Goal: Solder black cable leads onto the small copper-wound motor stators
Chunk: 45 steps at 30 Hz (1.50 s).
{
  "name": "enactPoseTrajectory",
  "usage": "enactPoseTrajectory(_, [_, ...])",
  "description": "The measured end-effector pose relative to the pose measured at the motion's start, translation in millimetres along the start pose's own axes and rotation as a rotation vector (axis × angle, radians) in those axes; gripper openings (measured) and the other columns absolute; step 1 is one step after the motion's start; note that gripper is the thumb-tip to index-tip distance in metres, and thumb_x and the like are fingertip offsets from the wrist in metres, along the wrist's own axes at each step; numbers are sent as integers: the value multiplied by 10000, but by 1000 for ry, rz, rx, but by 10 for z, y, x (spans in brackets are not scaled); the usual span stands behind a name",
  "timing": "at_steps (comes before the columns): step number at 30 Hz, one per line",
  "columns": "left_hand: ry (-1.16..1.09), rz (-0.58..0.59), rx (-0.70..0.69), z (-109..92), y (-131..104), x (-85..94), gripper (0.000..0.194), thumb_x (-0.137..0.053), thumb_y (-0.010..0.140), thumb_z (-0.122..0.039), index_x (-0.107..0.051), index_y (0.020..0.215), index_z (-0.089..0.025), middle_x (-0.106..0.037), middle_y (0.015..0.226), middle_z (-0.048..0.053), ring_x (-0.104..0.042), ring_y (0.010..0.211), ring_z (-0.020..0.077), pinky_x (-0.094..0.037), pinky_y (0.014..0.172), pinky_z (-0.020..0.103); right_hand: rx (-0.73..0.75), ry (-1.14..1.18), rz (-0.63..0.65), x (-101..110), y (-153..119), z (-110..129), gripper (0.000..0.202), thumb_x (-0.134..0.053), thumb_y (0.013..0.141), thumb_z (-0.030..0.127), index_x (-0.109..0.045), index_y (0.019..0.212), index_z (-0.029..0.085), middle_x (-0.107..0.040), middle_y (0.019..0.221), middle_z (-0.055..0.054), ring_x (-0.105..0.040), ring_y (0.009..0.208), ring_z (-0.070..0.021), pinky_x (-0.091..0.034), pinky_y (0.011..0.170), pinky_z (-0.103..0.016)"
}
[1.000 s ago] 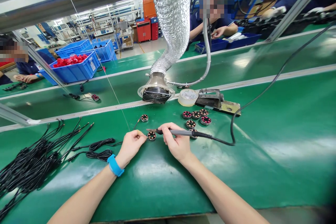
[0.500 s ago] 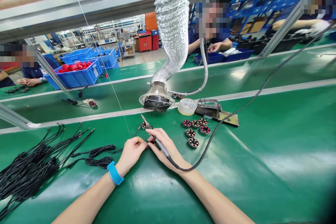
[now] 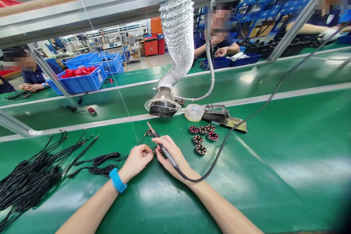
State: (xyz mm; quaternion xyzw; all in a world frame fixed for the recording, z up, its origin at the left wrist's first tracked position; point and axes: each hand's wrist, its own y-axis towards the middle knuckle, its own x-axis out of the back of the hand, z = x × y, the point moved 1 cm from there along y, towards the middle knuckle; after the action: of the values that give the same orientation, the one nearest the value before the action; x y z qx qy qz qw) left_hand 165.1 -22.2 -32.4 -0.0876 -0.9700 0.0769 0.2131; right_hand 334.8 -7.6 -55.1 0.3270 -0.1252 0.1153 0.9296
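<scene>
My right hand [image 3: 171, 155] is closed around a soldering iron [image 3: 168, 154], whose tip points up and away to the left. Its thumb and fingertips are also at a small round part [image 3: 155, 150], mostly hidden between the hands. My left hand [image 3: 139, 159], with a blue wristband [image 3: 117, 180], pinches a thin wire end against that part; the fingers cover most of it. A coiled black cable [image 3: 105, 158] leads toward this hand. A fine strand [image 3: 124, 104] hangs from above down to just behind the left hand. Another round part [image 3: 150, 132] lies beyond the iron's tip.
Several round parts [image 3: 201, 149] sit right of my hands, near a tape roll [image 3: 194, 112] and a metal stand [image 3: 219, 115]. A fan-ended duct [image 3: 163, 108] hangs ahead. Black cables [image 3: 30, 179] are heaped at left. The iron's cord [image 3: 246, 119] crosses right. Co-workers sit opposite.
The view has shifted slightly. My hands stay together in nearly the same pose, and a little more of the round part shows between the fingertips.
</scene>
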Motion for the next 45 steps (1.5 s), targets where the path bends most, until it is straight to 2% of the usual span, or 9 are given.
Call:
enactPoseTrajectory(3, [-83, 61, 68, -21, -15, -1, 271, -647, 768, -432, -573, 798, -173, -524, 608, -38, -483, 510, 115, -378, 495, 233, -12, 1, 0, 1, -20, 13, 473, -496, 895, 44, -556, 1301, 279, -559, 1104, -62, -632, 919, -160, -551, 845, -293])
enactPoseTrajectory(6, [-159, 75, 95, -23, -13, 0, 293, -672, 749, -439, -562, 792, -171, -497, 580, -56, -449, 492, 98, -352, 489, 225, -3, 16, 33, -2, -33, 25, 472, -494, 899, 49, -550, 1305, 283, -552, 1100, -59, -630, 899, -155, -549, 830, -291])
enactPoseTrajectory(15, [-289, 133, 181, -52, -4, 1, 260, -659, 734, -388, -556, 716, -149, -496, 663, -42, -282, 476, 38, -169, 468, 235, 37, -63, 111, -15, -63, 28, 502, -468, 928, 61, -516, 1374, 285, -543, 1110, -73, -624, 894, -165, -543, 812, -293])
enactPoseTrajectory(20, [-276, 73, 183, -54, -7, -20, 220, -641, 715, -355, -561, 711, -149, -498, 653, -42, -268, 471, 37, -144, 467, 238, 57, -81, 137, -16, -57, 54, 519, -470, 914, 55, -509, 1378, 282, -542, 1113, -76, -623, 911, -171, -543, 825, -301])
enactPoseTrajectory(25, [-250, -16, 197, -17, 6, -28, 211, -658, 684, -340, -611, 735, -141, -526, 658, -35, -301, 474, 44, -161, 458, 229, -26, -66, 96, 35, -36, 66, 634, -515, 800, -1, -507, 1363, 291, -545, 1153, -67, -633, 915, -168, -549, 847, -309])
enactPoseTrajectory(28, [-232, -33, 209, -7, 11, -26, 210, -661, 677, -334, -631, 752, -141, -521, 646, -38, -306, 475, 50, -165, 454, 225, -54, -52, 113, 65, -29, 47, 678, -512, 759, -22, -501, 1359, 295, -545, 1149, -58, -636, 881, -158, -558, 850, -313])
enactPoseTrajectory(37, [-218, -37, 209, 11, 19, -31, 194, -627, 681, -313, -627, 767, -138, -515, 649, -36, -306, 471, 49, -170, 445, 219, -74, 0, 106, 47, -40, -3, 537, -498, 884, 35, -517, 1355, 291, -541, 1163, -68, -626, 866, -149, -558, 843, -313])
enactPoseTrajectory(45, [-198, -45, 203, -15, 13, -35, 230, -632, 674, -337, -637, 774, -130, -493, 628, -41, -292, 477, 53, -173, 450, 222, -79, 67, 50, -16, -44, -44, 579, -518, 837, 2, -533, 1344, 281, -548, 1138, -56, -627, 806, -126, -565, 806, -294])
